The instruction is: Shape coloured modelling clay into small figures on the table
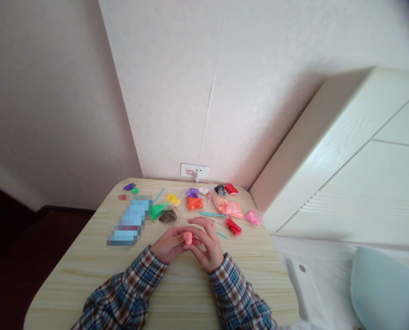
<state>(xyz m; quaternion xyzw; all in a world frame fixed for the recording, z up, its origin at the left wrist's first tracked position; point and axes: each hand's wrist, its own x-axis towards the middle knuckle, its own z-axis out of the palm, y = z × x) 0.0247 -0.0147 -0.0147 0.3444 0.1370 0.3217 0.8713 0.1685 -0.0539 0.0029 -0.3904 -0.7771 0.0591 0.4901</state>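
Observation:
A small pink lump of clay (pixel 188 238) is pinched between the fingers of both my hands above the light wooden table (pixel 87 266). My left hand (pixel 170 244) holds it from the left. My right hand (pixel 209 243) holds it from the right, fingers curled over the top. Both wrists are in plaid sleeves. Beyond my hands lie several small bags of coloured clay: orange (pixel 194 203), yellow (pixel 173 199), purple (pixel 192 192), brown (pixel 167 216), green (pixel 159 210), red (pixel 233 226) and pink (pixel 253 217).
A blurred blue packet (pixel 130 221) lies left of my hands. Thin teal modelling tools (pixel 211 214) rest among the bags. A wall socket (pixel 194 171) sits behind the table. A white bed headboard (pixel 345 151) and a pale blue pillow (pixel 386 284) stand at the right.

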